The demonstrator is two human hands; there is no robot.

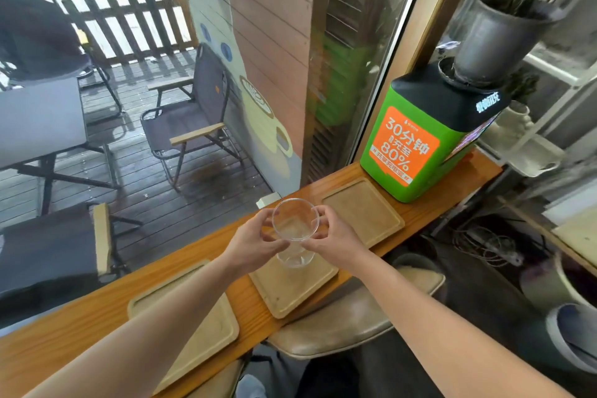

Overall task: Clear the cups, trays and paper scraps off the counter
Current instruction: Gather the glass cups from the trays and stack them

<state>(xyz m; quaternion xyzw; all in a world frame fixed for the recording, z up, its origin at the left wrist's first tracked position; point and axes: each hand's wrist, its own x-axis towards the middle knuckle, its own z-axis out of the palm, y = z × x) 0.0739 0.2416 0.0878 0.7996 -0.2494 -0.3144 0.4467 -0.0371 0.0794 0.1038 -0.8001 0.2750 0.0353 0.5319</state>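
Note:
A clear plastic cup (294, 225) is held just above the middle wooden tray (292, 291). My left hand (255, 241) grips its left side and my right hand (332, 236) grips its right side near the rim. The cup looks nested in a second clear cup below it, whose base shows under my fingers. Another wooden tray (365, 212) lies to the right on the narrow orange-brown counter (97, 310). A third tray (193, 320) lies to the left, partly hidden by my left forearm. I see no paper scraps on the counter.
A green and black charging box (416, 139) with a grey plant pot (497, 39) on top stands at the counter's right end. Beige stools (349, 317) sit under the counter. A window runs along the far edge, with deck chairs beyond. Grey pots stand at right.

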